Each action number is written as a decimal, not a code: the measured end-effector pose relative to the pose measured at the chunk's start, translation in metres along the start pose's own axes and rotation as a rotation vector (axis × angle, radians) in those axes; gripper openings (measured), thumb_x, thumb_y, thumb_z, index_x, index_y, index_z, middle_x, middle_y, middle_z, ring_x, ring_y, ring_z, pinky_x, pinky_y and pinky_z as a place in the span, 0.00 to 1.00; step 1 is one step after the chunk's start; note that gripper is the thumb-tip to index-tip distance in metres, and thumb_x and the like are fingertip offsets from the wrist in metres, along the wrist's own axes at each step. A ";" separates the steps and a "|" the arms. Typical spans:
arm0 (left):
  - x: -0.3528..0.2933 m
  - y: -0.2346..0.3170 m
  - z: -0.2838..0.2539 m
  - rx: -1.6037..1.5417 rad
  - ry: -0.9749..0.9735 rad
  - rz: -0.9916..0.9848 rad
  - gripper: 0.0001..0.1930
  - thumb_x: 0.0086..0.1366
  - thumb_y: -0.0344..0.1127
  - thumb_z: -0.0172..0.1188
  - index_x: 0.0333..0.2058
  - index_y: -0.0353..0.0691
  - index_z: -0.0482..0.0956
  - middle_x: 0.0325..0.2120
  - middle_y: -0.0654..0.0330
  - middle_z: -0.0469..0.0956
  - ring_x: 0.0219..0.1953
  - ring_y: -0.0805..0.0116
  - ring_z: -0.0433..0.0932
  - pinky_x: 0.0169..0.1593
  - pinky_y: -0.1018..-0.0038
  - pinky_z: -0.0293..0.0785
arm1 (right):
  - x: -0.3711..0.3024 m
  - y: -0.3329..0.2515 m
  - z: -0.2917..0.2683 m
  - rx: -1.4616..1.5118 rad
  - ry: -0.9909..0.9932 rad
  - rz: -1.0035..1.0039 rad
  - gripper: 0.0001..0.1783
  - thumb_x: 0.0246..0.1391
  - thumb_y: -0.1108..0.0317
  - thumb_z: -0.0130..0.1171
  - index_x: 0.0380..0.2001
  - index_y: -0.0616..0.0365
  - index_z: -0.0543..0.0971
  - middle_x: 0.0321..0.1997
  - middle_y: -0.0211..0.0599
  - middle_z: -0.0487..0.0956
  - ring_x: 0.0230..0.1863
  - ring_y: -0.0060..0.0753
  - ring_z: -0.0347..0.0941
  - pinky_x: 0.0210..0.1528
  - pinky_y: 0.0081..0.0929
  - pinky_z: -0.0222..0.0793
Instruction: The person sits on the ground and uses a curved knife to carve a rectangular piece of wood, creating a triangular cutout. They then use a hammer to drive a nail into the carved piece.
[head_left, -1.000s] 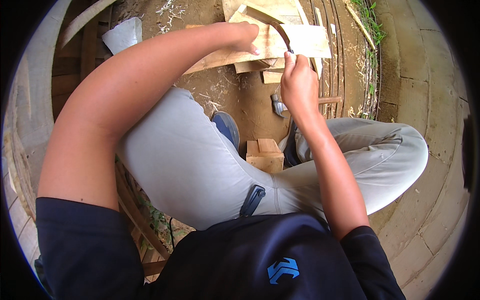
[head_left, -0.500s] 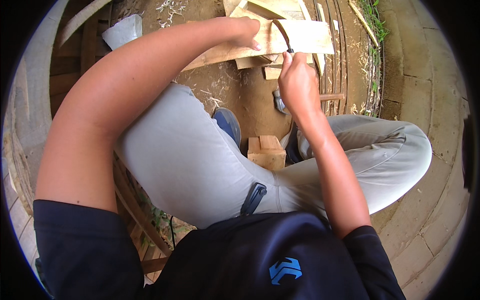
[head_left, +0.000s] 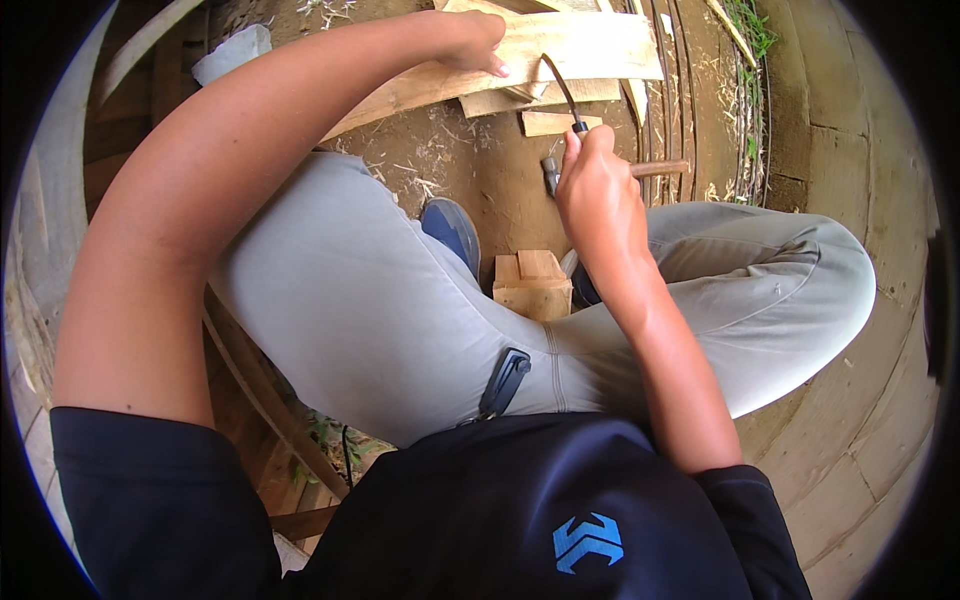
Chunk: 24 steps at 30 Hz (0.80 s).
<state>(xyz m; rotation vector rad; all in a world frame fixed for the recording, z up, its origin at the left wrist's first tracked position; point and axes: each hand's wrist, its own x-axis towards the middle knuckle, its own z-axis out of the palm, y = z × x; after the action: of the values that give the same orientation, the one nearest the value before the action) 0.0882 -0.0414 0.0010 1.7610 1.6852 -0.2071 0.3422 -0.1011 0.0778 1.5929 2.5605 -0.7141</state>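
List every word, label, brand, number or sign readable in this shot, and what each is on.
No readable words, labels or numbers.
Shirt: blue angular emblem on the front, a graphic mark with no clear lettering.
Board, blade, hammer, clip: no text can be made out; any fine marking would be too small to read.

Pale plank (head_left: pixel 595 48) aslant; curved-bladed tool (head_left: pixel 568 92) at edge.
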 end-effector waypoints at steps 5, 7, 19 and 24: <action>0.007 -0.011 0.005 -0.076 -0.009 0.041 0.25 0.63 0.53 0.69 0.45 0.37 0.75 0.42 0.45 0.80 0.46 0.50 0.80 0.51 0.60 0.75 | -0.015 0.004 0.001 -0.001 -0.017 0.018 0.19 0.73 0.57 0.46 0.35 0.65 0.66 0.25 0.67 0.80 0.30 0.73 0.79 0.32 0.62 0.77; 0.009 -0.007 0.005 -0.161 0.039 0.149 0.30 0.55 0.55 0.75 0.52 0.44 0.83 0.49 0.47 0.84 0.52 0.51 0.81 0.57 0.63 0.76 | -0.018 0.006 0.000 0.003 -0.016 0.012 0.19 0.73 0.57 0.46 0.35 0.65 0.66 0.25 0.67 0.79 0.30 0.73 0.79 0.31 0.61 0.76; -0.001 -0.005 0.005 -0.055 -0.011 -0.001 0.24 0.66 0.50 0.68 0.41 0.34 0.70 0.39 0.43 0.78 0.43 0.49 0.79 0.48 0.59 0.75 | -0.038 0.013 -0.014 0.177 -0.014 0.064 0.18 0.73 0.59 0.48 0.36 0.66 0.70 0.26 0.70 0.79 0.31 0.76 0.77 0.35 0.64 0.73; -0.003 -0.003 0.000 -0.063 -0.002 -0.005 0.24 0.65 0.49 0.69 0.41 0.33 0.71 0.40 0.42 0.79 0.45 0.47 0.79 0.49 0.58 0.75 | 0.024 0.003 -0.027 0.196 0.134 -0.011 0.20 0.72 0.59 0.48 0.37 0.69 0.73 0.29 0.71 0.80 0.35 0.75 0.79 0.39 0.61 0.75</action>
<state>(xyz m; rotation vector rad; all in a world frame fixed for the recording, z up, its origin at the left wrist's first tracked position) 0.0843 -0.0437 0.0017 1.7101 1.6762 -0.1561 0.3389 -0.0692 0.0949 1.7394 2.6671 -0.9145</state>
